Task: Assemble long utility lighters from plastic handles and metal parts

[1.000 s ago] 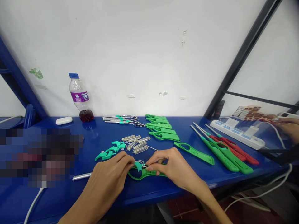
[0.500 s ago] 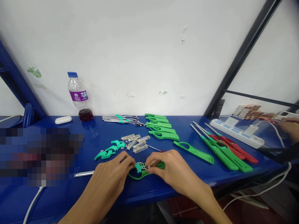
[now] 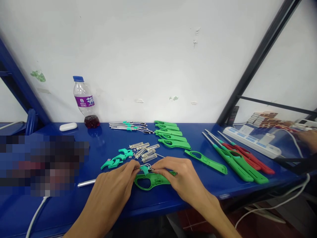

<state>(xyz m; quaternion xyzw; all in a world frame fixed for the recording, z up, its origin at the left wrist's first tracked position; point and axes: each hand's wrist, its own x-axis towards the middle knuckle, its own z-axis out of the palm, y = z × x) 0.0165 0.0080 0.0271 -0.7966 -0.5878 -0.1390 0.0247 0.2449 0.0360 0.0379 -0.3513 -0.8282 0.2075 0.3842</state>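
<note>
My left hand (image 3: 112,183) is closed in a pinch at the left side of a small teal plastic trigger (image 3: 144,170). Thin pale wires (image 3: 148,165) loop from the trigger toward my right hand (image 3: 182,173). Its thumb and fingertips pinch the wire ends; a small dark part shows there, partly hidden. Just below the trigger lies a green lighter casing half (image 3: 155,180), inner side up, its right end under my right hand. A silver metal tube (image 3: 86,182) sticks out to the left beneath my left hand; its other end is hidden.
Behind my hands lie teal triggers (image 3: 116,160) and clear fuel tanks (image 3: 148,153). Farther back are metal tubes with wires (image 3: 127,126) and green casing halves (image 3: 173,143). Assembled lighters (image 3: 237,162), a power strip (image 3: 252,142) and a bottle (image 3: 85,105) stand around. Another person's hand (image 3: 308,138) shows at far right.
The trigger and wires have come up out of the green casing half, away from me, with both hands still pinching. More of the casing's inside shows now.
</note>
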